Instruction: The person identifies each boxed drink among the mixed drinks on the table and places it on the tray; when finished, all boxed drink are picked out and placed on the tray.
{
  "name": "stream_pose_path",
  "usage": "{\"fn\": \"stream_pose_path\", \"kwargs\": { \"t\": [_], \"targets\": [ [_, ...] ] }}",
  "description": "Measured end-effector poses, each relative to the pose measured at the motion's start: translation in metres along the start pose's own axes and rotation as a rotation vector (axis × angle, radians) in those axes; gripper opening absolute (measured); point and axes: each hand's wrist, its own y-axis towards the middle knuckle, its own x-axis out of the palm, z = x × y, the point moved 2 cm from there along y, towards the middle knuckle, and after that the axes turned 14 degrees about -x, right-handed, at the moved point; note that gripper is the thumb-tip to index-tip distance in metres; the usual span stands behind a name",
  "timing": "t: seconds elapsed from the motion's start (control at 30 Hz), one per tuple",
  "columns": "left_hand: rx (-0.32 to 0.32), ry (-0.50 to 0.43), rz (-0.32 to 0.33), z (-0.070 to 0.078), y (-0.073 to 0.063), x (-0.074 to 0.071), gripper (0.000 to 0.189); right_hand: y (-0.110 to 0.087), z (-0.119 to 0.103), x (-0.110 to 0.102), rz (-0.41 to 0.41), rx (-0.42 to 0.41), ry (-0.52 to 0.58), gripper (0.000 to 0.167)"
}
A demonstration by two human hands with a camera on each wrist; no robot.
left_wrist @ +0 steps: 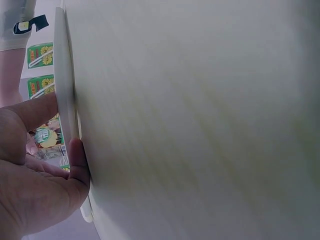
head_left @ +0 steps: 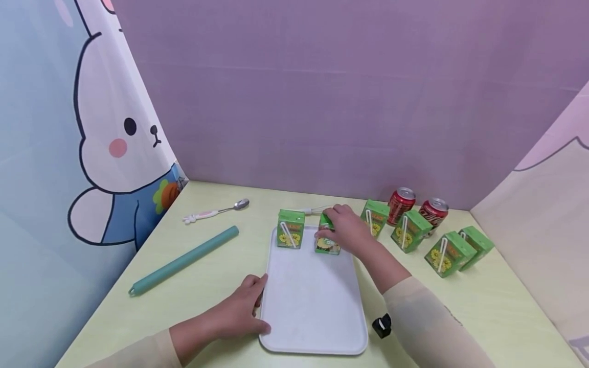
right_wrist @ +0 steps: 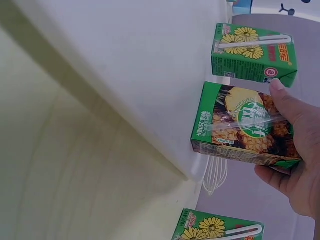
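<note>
A white tray [head_left: 313,306] lies on the table with its long side running away from me. My left hand [head_left: 239,309] holds the tray's left rim, its thumb near the front corner; the left wrist view shows the fingers at that edge. At the far right corner of the tray, my right hand [head_left: 347,230] grips a green juice box [right_wrist: 245,125] from above, with its pineapple picture showing. Left of it, another juice box [head_left: 290,229] with a white straw stands upright at the tray's far end.
More juice boxes [head_left: 451,254] stand to the right, with two red cans [head_left: 401,205] behind. A whisk [right_wrist: 215,175] lies beyond the tray. On the left are a spoon [head_left: 216,210] and a teal rod [head_left: 184,261]. Purple cloth [head_left: 322,102] closes the back.
</note>
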Motion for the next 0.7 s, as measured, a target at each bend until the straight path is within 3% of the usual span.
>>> {"fn": "stream_pose_path", "kwargs": {
  "t": [0.43,0.53,0.7],
  "targets": [
    [0.022,-0.003,0.007,0.000,-0.001,0.000,0.109,-0.002,0.001,0.001,-0.025,0.009,0.018,0.077],
    [0.022,-0.006,0.005,0.000,-0.001,0.000,0.109,-0.004,0.007,-0.007,-0.023,0.019,0.071,0.081],
    [0.028,-0.015,0.003,-0.001,-0.002,0.000,0.110,-0.011,0.028,-0.031,0.056,0.094,0.130,0.082]
  ]
}}
